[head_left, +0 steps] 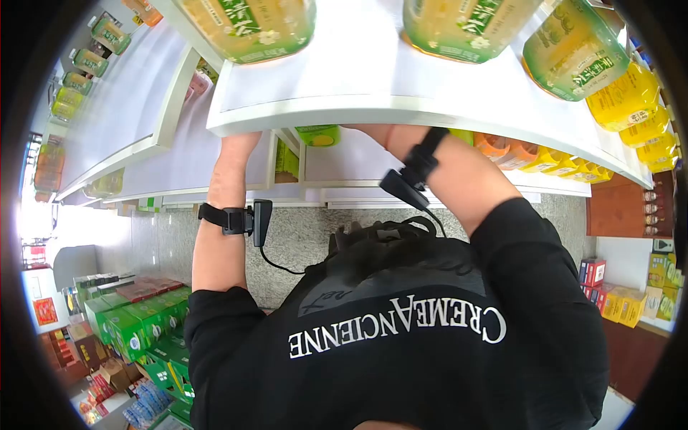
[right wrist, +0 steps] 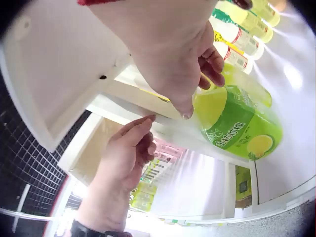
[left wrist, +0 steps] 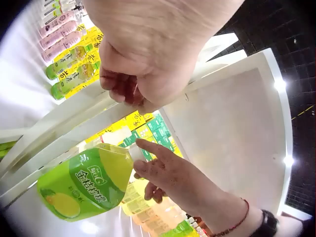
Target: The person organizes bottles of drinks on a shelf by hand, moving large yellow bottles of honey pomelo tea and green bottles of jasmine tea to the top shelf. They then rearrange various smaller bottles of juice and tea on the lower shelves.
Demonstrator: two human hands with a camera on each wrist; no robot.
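Note:
A green-and-yellow kumquat-lemon drink bottle with a white cap stands on the lower shelf, under the upper shelf board. My right hand pinches its cap, the thumb and index finger on either side. In the right wrist view the same hand comes down over the bottle and hides the cap. My left hand hovers beside the white shelf divider, fingers loosely curled and holding nothing. The upper board hides both hands in the head view, leaving only the forearms.
On the upper shelf stand large tea bottles close to its front edge. A row of orange and yellow bottles lines the lower shelf to the right. Pink bottles fill the neighbouring bay. Green cartons are stacked on the floor behind.

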